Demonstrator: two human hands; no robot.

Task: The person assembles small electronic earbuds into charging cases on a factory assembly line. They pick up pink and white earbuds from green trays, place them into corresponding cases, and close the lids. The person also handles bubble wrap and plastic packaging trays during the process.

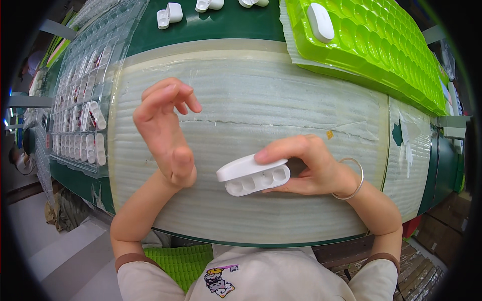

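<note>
My right hand (pixel 306 163) grips a white earbud charging case (pixel 253 175) by its right end, the thumb on top and fingers beneath. The case's lid is partly raised, and the hollow earbud slots inside face me. Off to the left, my left hand (pixel 168 123) is lifted above the mat with its fingers curved and apart, nothing in them. A gap separates it from the case.
A foam-sheet mat (pixel 211 90) covers the green table. Clear trays (pixel 75 115) of small white parts lie at left. A bright green tray (pixel 381 50) at upper right carries a closed white case (pixel 320 22). Several opened white cases (pixel 169 15) stand at the far edge.
</note>
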